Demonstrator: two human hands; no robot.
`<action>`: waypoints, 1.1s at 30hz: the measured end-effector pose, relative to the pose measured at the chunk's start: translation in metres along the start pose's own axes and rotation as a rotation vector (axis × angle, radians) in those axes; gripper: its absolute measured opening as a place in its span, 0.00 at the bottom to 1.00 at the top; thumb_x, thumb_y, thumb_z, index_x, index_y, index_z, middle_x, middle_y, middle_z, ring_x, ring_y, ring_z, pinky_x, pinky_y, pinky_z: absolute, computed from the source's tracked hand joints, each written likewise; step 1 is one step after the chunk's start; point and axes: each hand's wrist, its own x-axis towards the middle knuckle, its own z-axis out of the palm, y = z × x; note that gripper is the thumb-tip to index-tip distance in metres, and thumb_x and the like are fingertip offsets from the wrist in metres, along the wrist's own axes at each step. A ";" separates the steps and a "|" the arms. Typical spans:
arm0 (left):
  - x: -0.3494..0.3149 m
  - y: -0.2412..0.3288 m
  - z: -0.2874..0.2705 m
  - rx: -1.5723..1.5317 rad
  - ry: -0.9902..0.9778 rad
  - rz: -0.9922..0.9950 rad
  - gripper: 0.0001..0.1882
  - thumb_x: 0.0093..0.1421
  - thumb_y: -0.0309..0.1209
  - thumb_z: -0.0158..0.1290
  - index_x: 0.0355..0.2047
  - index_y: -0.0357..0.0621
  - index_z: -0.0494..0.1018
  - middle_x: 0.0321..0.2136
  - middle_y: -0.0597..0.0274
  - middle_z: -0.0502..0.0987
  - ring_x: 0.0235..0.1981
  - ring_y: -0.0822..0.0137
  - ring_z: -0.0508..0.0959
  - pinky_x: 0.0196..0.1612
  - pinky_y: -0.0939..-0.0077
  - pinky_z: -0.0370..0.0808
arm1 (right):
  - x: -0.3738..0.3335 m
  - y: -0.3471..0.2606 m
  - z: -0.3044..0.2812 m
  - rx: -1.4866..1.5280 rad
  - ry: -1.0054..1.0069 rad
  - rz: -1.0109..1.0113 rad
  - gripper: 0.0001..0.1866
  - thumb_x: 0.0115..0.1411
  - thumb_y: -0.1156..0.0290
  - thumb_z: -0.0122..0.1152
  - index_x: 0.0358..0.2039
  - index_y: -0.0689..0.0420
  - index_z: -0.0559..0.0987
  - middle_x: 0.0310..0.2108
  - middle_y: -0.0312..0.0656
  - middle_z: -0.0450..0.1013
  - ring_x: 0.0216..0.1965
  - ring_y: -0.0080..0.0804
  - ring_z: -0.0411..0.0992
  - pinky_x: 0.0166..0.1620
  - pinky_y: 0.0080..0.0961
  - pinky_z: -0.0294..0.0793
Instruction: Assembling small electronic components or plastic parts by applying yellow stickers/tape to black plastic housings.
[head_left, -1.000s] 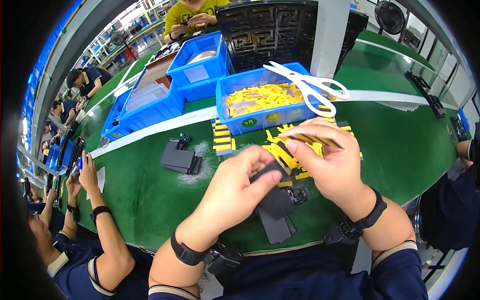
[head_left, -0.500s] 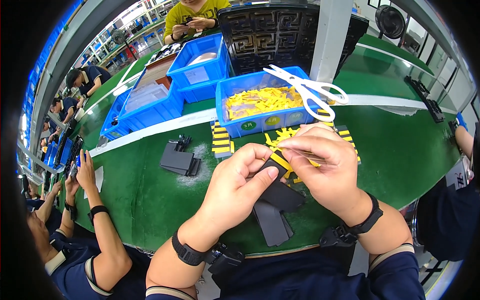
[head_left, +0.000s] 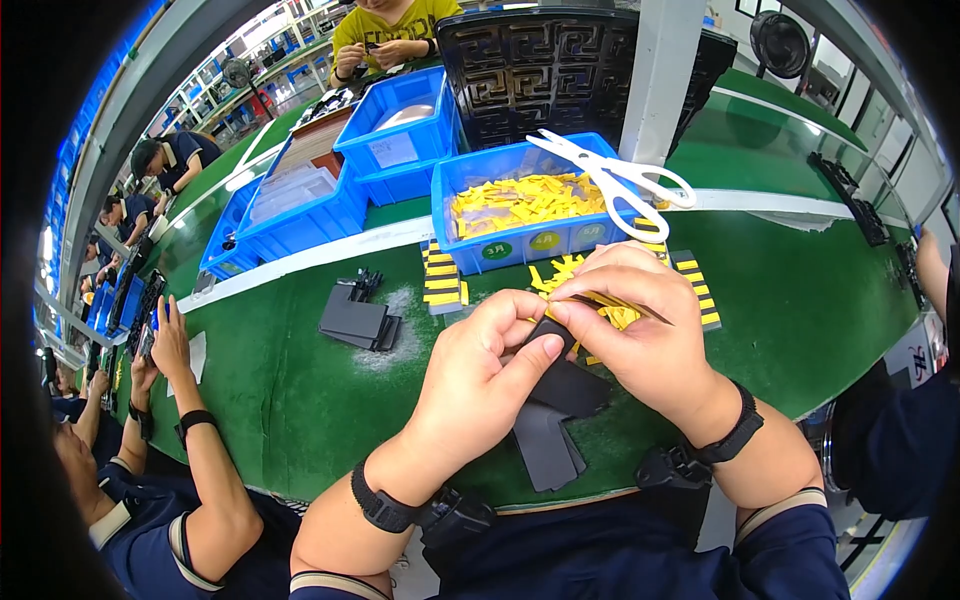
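My left hand [head_left: 475, 365] is closed around a small black flat piece [head_left: 548, 333], thumb on top. The fingertips of my right hand [head_left: 645, 325] meet the far end of that piece. Thin metal tweezers [head_left: 640, 306] lie in my right hand, their back end sticking out past the fingers; their tips are hidden. Just beyond my fingers is a pile of loose yellow strips [head_left: 560, 270]. Below the hands, black flat plates [head_left: 548, 450] rest on the green table. Another black stack [head_left: 355, 322] lies to the left.
A blue bin [head_left: 480, 258] full of yellow strips stands ahead, with white scissors [head_left: 612, 180] across its right rim. Striped yellow-and-black blocks [head_left: 440, 280] sit beside it. More blue bins [head_left: 310, 235] are at the back left, near a metal post [head_left: 665, 90]. Co-workers sit on both sides.
My right fingers have come in closer over the far end of the black piece, covering the yellow strip that showed there. The tweezers' back end has swung into clearer view.
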 end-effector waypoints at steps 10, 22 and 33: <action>0.001 -0.002 -0.003 -0.082 -0.018 -0.050 0.10 0.59 0.24 0.50 0.41 0.36 0.67 0.30 0.64 0.78 0.32 0.82 0.73 0.36 0.88 0.68 | 0.000 -0.006 -0.005 0.218 -0.015 0.232 0.07 0.45 0.77 0.65 0.28 0.60 0.81 0.27 0.40 0.75 0.31 0.28 0.72 0.37 0.24 0.71; 0.001 0.001 -0.001 -0.063 -0.015 -0.048 0.12 0.58 0.23 0.51 0.43 0.37 0.67 0.29 0.66 0.77 0.31 0.83 0.72 0.35 0.89 0.68 | 0.003 -0.010 -0.008 0.077 -0.104 0.186 0.08 0.43 0.79 0.67 0.28 0.62 0.81 0.26 0.40 0.74 0.31 0.28 0.70 0.37 0.23 0.70; -0.002 0.007 0.001 0.010 0.014 -0.037 0.12 0.58 0.22 0.50 0.43 0.36 0.67 0.32 0.63 0.77 0.34 0.81 0.73 0.37 0.87 0.69 | 0.001 -0.002 0.000 -0.117 0.007 -0.069 0.09 0.41 0.77 0.65 0.25 0.60 0.77 0.30 0.40 0.71 0.35 0.38 0.69 0.39 0.30 0.67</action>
